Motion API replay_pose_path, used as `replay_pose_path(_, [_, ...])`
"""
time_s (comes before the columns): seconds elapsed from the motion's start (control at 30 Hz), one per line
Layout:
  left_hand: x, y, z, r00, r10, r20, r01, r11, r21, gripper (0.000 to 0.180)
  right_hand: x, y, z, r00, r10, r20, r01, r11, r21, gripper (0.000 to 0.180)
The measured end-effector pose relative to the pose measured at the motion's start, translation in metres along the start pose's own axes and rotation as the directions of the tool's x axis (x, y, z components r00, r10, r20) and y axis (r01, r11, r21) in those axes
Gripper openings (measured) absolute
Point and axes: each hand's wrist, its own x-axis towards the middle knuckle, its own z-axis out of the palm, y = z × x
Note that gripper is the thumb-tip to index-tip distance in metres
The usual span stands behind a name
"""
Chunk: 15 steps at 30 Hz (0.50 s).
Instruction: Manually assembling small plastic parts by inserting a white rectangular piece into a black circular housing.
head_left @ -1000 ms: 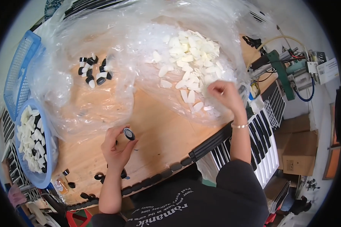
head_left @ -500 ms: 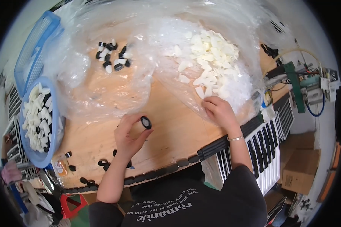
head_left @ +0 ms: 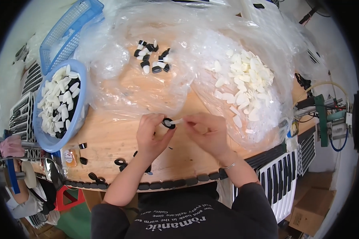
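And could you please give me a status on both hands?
Left hand holding black piece. Right hand holding white piece up to it. Plastic film beyond both.

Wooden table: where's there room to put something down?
Bare wood shows on the table between the blue tub and left hand, below the plastic sheet, and between the arms, above the black row. It's crowded at upper right, with heaped white pieces, and lower left, with black bits.

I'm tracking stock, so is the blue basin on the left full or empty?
Not empty, and it looks nearly full: white pieces heap inside the blue basin, black pieces among them.
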Motion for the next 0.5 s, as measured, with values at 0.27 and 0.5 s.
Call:
replay_pose_path(0.27, [0.003, -0.002, -0.003, 0.994, 0.082, -0.075, -0.076, 0.994, 0.083, 0.046, 0.002, 0.0, 0.027, 0.968, -0.242, -0.06, 0.224, 0.95, -0.216, 0.021])
replay_pose_path(0.5, [0.004, -0.004, -0.004, 0.993, 0.102, -0.058, -0.095, 0.989, 0.116, 0.049, 0.004, 0.001, 0.026, 0.938, -0.322, -0.126, 0.294, 0.934, -0.201, 0.021])
